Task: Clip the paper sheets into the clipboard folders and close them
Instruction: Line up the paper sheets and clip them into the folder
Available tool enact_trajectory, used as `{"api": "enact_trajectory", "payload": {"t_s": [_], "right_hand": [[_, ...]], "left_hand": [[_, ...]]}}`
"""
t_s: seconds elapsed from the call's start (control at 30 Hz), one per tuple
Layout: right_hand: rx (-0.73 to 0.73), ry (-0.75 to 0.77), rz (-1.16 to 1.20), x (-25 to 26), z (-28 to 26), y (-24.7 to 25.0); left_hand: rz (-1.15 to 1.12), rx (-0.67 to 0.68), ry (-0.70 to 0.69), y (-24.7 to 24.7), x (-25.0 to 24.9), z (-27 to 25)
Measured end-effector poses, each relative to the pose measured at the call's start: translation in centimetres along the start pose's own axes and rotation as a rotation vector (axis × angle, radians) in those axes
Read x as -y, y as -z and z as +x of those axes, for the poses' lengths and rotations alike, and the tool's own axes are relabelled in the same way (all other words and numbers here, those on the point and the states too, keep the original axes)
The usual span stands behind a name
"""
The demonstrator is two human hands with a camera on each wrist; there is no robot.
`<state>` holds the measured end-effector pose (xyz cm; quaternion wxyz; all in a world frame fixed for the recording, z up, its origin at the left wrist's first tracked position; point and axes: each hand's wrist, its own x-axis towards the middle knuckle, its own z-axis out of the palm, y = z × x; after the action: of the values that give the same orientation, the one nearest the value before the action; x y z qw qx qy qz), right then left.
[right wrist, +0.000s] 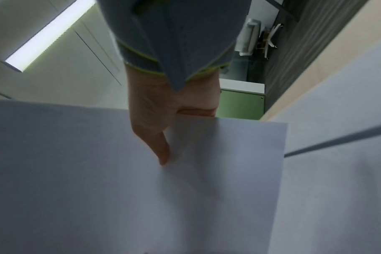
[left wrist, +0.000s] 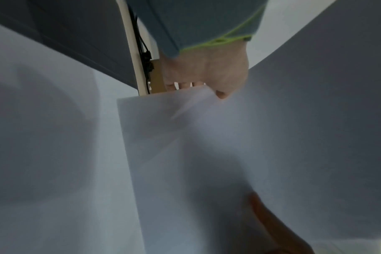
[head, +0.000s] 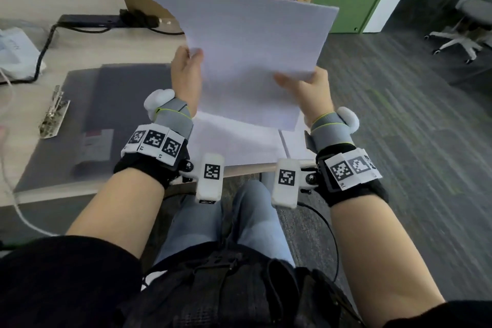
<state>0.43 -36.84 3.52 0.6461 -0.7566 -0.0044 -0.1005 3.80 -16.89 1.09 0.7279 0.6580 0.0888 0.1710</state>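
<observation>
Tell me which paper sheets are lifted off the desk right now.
The sheets pinched between the left hand and right hand; the other sheets lie flat on the desk beneath.

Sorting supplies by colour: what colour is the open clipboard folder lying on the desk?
Dark grey, with a silver metal clip at its left edge; the clipboard folder shows best in the head view.

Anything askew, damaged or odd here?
Nothing stands out. Both hands, left hand and right hand, hold the paper sheets uncreased above the desk; the open clipboard folder lies flat.
</observation>
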Motion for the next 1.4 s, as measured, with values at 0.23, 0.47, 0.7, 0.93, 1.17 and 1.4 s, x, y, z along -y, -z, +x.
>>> {"api": "enact_trajectory", "payload": {"t_s": [0.23, 0.47, 0.7, 0.93, 1.17, 1.4], "right_hand": [[0.066, -0.091, 0.060, -1.2, -0.6, -2.6], [0.104, -0.097, 0.239, -0.3, -1.0, -5.9], [0.179, -0.129, 0.239, -0.4, -0.8, -11.1], [0.208, -0.215, 0.056, -0.4, 0.5, -17.5], [0.274, -0.370, -0.086, -2.6, -0.2, -23.1], [0.315, -0.460, -0.153, -3.2, -0.5, -25.4]], "left_hand": [[0.136, -0.078, -0.008, 2.8, 1.3, -0.5], [0.245, -0.238, -0.115, 6.0, 0.4, -0.4], [0.356, -0.239, -0.021, 11.6, 1.1, 0.0], [0.644, -0.502, 0.182, 20.8, 1.3, 1.3], [0.703, -0.372, 0.405, 25.9, 2.5, 0.5], [0.427, -0.381, 0.391, 27.0, 2.9, 0.7]]}}
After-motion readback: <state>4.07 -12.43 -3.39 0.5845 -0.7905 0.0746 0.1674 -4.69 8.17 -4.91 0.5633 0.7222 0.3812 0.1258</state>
